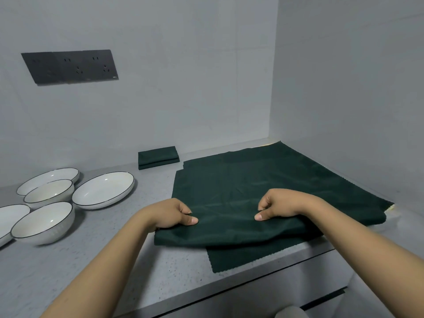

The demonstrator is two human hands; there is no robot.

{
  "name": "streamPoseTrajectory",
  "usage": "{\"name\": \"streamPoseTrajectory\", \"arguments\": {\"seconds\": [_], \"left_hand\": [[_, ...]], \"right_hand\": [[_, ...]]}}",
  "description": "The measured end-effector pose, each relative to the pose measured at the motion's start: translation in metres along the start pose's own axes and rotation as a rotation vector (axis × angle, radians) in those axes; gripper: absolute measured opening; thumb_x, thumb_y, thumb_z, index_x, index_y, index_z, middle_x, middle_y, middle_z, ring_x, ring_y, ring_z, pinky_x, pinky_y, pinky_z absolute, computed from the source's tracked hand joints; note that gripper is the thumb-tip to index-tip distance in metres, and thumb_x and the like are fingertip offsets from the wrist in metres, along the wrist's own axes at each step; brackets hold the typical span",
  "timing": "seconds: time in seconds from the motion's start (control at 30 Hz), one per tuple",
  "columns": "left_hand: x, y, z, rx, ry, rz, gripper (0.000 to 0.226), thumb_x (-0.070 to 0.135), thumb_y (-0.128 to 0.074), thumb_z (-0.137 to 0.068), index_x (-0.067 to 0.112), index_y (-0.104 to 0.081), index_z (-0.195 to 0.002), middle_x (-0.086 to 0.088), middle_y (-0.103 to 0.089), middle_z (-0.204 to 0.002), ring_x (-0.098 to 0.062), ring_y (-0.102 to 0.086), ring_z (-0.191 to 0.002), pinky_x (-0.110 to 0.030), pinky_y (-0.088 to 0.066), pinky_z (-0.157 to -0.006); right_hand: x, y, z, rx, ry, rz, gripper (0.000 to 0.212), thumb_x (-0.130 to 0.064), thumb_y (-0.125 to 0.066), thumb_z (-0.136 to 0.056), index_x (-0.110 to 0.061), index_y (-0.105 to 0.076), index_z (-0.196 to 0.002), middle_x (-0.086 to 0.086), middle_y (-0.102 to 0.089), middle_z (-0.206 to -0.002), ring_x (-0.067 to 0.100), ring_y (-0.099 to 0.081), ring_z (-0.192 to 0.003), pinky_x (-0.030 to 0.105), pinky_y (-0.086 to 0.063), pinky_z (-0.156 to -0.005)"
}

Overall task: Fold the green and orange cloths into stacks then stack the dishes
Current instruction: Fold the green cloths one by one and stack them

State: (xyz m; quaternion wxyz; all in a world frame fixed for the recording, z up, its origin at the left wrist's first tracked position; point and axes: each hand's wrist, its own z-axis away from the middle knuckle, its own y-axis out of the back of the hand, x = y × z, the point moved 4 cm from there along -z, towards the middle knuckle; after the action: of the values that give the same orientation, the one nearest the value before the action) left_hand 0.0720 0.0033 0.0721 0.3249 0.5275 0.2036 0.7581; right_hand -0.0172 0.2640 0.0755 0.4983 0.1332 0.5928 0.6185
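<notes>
A dark green cloth [226, 228] lies partly doubled over on a pile of flat green cloths [263, 175] at the counter's right. My left hand [171, 213] pinches its left part and my right hand [278, 203] pinches its right part, thumbs on top. A folded green stack [158, 157] rests against the back wall. White dishes with dark rims sit at the left: a shallow plate [103, 190], two bowls [43, 222] [49, 193], another plate [47, 179] behind them, and a plate [9, 214] at the frame's edge. A sliver of pale orange [391, 208] shows under the green pile.
The grey speckled counter [103, 260] ends in a front edge with a drawer below. Walls close off the back and the right side. A black socket panel [71, 66] hangs on the back wall.
</notes>
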Motion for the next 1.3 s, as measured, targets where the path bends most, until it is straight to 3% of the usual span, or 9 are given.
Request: {"name": "streamPoseTrajectory", "arguments": {"seconds": [0.1,0.23,0.43,0.57,0.73,1.0,1.13,1.23,1.3], "left_hand": [[-0.003,0.004,-0.004,0.066,-0.012,-0.090,0.030,0.029,-0.064,-0.090,0.018,-0.062,-0.063,0.009,-0.059,-0.056,-0.006,-0.050,-0.050,-0.016,-0.040,-0.053],[-0.008,0.005,-0.022,0.292,-0.043,-0.230,0.038,0.027,-0.060,-0.092,0.017,-0.047,-0.057,0.006,-0.046,-0.053,-0.010,-0.042,-0.053,-0.022,-0.035,-0.053],[-0.014,-0.001,-0.046,0.561,-0.043,-0.345,0.026,0.028,-0.055,-0.094,0.011,-0.061,-0.074,-0.007,-0.064,-0.078,-0.026,-0.058,-0.077,-0.031,-0.044,-0.067],[-0.019,-0.002,-0.067,0.617,-0.010,-0.348,0.025,0.027,-0.051,-0.096,0.010,-0.067,-0.088,-0.006,-0.067,-0.085,-0.024,-0.059,-0.082,-0.029,-0.044,-0.065],[-0.020,-0.002,-0.082,0.716,0.006,-0.400,0.023,0.028,-0.049,-0.096,0.013,-0.066,-0.099,-0.005,-0.064,-0.099,-0.024,-0.058,-0.091,-0.033,-0.047,-0.071],[-0.027,-0.002,-0.107,0.832,0.064,-0.499,0.024,0.027,-0.045,-0.097,0.016,-0.057,-0.115,-0.003,-0.059,-0.111,-0.022,-0.053,-0.104,-0.032,-0.036,-0.084],[-0.025,-0.007,-0.110,0.849,0.110,-0.560,0.024,0.019,-0.042,-0.097,0.017,-0.052,-0.119,-0.002,-0.057,-0.111,-0.022,-0.049,-0.103,-0.031,-0.026,-0.082],[-0.023,-0.012,-0.109,0.903,0.081,-0.581,0.025,0.024,-0.043,-0.097,0.017,-0.055,-0.118,-0.002,-0.054,-0.114,-0.021,-0.046,-0.109,-0.035,-0.023,-0.097],[-0.015,-0.022,-0.108,0.923,-0.033,-0.567,0.027,0.025,-0.045,-0.096,0.015,-0.061,-0.115,-0.002,-0.054,-0.119,-0.020,-0.044,-0.117,-0.040,-0.012,-0.109]], "right_hand": [[0.000,-0.001,-0.009,0.024,0.001,-0.013,0.035,-0.040,-0.068,-0.083,-0.023,-0.056,-0.055,-0.012,-0.048,-0.049,0.001,-0.041,-0.047,0.017,-0.033,-0.054],[0.003,-0.001,-0.029,0.168,-0.020,0.040,0.032,-0.037,-0.069,-0.083,-0.024,-0.054,-0.058,-0.009,-0.052,-0.061,0.008,-0.048,-0.061,0.023,-0.038,-0.061],[0.008,-0.008,-0.056,0.368,-0.086,0.110,0.017,-0.037,-0.062,-0.088,-0.020,-0.065,-0.085,-0.005,-0.061,-0.083,0.018,-0.056,-0.085,0.026,-0.040,-0.068],[0.013,-0.009,-0.080,0.479,-0.083,0.120,0.019,-0.036,-0.061,-0.089,-0.018,-0.067,-0.092,-0.001,-0.065,-0.099,0.020,-0.057,-0.091,0.026,-0.038,-0.071],[0.017,-0.010,-0.100,0.563,-0.102,0.169,0.021,-0.038,-0.058,-0.091,-0.019,-0.066,-0.096,0.000,-0.065,-0.105,0.021,-0.050,-0.107,0.032,-0.036,-0.093],[0.027,-0.022,-0.118,0.670,-0.113,0.103,0.021,-0.042,-0.056,-0.091,-0.022,-0.062,-0.095,-0.004,-0.058,-0.105,0.019,-0.047,-0.107,0.032,-0.028,-0.095],[0.030,-0.024,-0.120,0.699,-0.125,0.069,0.022,-0.042,-0.055,-0.091,-0.021,-0.062,-0.096,-0.005,-0.057,-0.106,0.018,-0.045,-0.108,0.031,-0.024,-0.095],[0.031,-0.028,-0.119,0.704,-0.115,0.045,0.022,-0.040,-0.054,-0.092,-0.021,-0.061,-0.098,-0.005,-0.056,-0.106,0.018,-0.043,-0.110,0.031,-0.022,-0.095],[0.031,-0.029,-0.120,0.704,-0.109,0.033,0.019,-0.039,-0.053,-0.093,-0.021,-0.060,-0.097,-0.005,-0.055,-0.106,0.018,-0.042,-0.110,0.030,-0.021,-0.095]]}}
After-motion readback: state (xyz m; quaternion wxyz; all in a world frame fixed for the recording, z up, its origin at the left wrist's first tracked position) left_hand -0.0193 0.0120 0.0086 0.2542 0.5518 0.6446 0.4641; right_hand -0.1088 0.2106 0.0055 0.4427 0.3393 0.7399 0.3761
